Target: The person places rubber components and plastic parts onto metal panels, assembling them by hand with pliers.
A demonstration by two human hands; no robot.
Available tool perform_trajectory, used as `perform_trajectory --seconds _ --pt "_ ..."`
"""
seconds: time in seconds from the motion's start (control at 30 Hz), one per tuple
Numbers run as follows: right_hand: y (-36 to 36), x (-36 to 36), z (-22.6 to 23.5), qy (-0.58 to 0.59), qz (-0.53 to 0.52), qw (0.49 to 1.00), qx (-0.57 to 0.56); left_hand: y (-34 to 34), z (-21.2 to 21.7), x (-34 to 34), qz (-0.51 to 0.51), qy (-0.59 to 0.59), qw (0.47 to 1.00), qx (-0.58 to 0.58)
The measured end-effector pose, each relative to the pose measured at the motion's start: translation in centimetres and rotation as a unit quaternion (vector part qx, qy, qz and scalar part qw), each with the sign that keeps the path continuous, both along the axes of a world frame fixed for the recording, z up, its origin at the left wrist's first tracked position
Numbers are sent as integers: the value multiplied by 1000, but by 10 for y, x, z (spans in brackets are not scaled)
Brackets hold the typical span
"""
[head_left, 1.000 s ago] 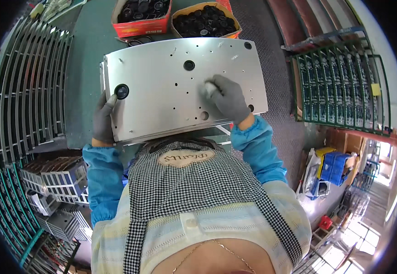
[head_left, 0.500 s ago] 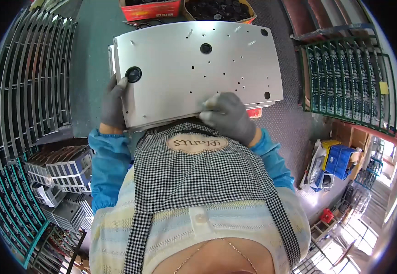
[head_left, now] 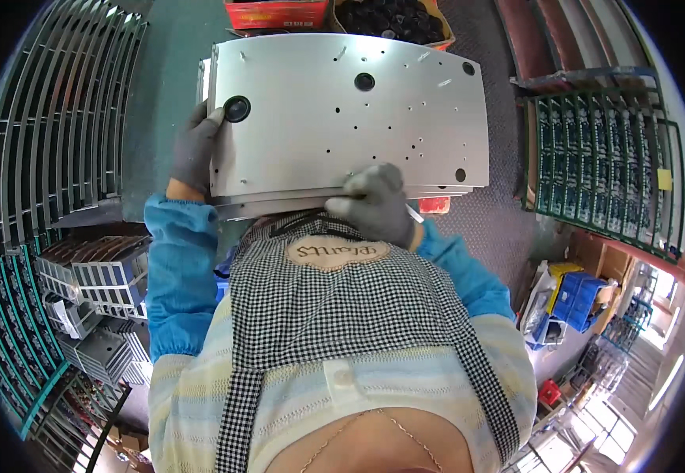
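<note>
A pale metal panel (head_left: 295, 146) with several holes and small studs lies before me on a stack of similar panels. Black round rings sit in it: one ring (head_left: 237, 109) at the left, another ring (head_left: 364, 82) at the far middle. My left hand (head_left: 194, 147), in a grey glove, grips the panel's left edge, thumb on top beside the left ring. At the near edge, my right hand (head_left: 375, 203), also gloved, is closed, with curled fingers above the edge and the thumb against its front. Its palm is hidden.
Beyond the panel stand a red box (head_left: 275, 14) and a carton of black round parts (head_left: 393, 20). On the right is a green rack of circuit boards (head_left: 602, 154); a rack of metal strips (head_left: 66, 118) is on the left. Blue bins (head_left: 579, 299) stand at lower right.
The panel's near edge has come closer to me, showing more of its front lip. My right hand has moved down and slightly left to that edge. My left hand still holds the left edge.
</note>
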State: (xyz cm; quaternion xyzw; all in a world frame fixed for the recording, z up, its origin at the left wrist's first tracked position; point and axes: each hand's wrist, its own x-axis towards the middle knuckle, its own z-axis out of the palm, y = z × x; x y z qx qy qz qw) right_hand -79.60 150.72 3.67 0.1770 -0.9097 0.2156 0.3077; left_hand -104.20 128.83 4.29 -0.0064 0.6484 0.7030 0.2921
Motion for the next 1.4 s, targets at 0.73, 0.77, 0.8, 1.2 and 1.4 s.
perform_trajectory --seconds 0.73,0.77,0.8,1.2,1.4 --pt "63 8 28 -225 -160 960 -53 7 10 11 25 50 998 -35" --pt "76 5 29 -253 -73 963 -60 5 8 10 23 50 998 -35" --pt "83 0 30 -253 -74 963 -60 1 3 7 19 37 999 -22" --pt "110 -49 44 -414 22 908 56 -8 -15 -3 1 39 999 12" --pt "81 -88 72 -610 -64 769 178 -4 -8 0 5 42 999 8"
